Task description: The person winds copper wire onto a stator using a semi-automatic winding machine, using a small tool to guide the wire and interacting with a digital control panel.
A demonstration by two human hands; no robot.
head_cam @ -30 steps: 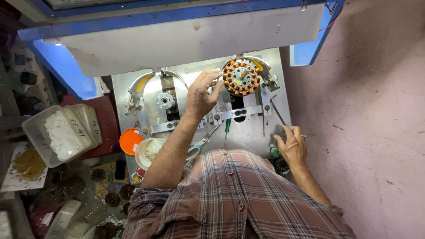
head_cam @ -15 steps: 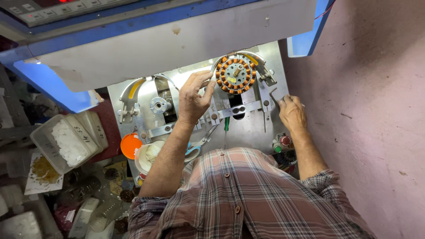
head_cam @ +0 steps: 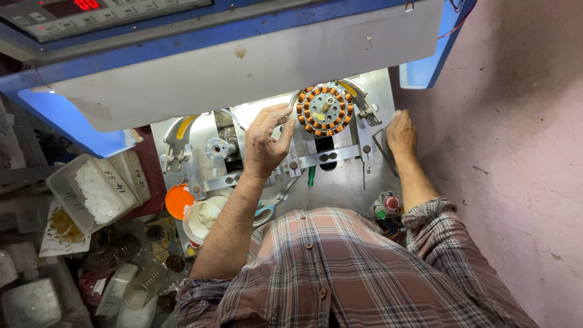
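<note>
The round metal part with copper coils sat on the shiny steel machine plate, up near the grey machine cover. The person's left hand was raised just beside the coil part, its fingers spread apart and bent, the tips at its left rim. The right hand lay flat on the plate's right side, fingers together, holding nothing.

To do this well, the left hand should probably touch only the outer rim and turn or press gently, because the thin copper wires could scratch. The right hand likely helps keep the body steady.

Room was tight: the cover hung close above, and metal arms stood beside the part. A green screwdriver and scissors lay lower down, out of the way.
</note>
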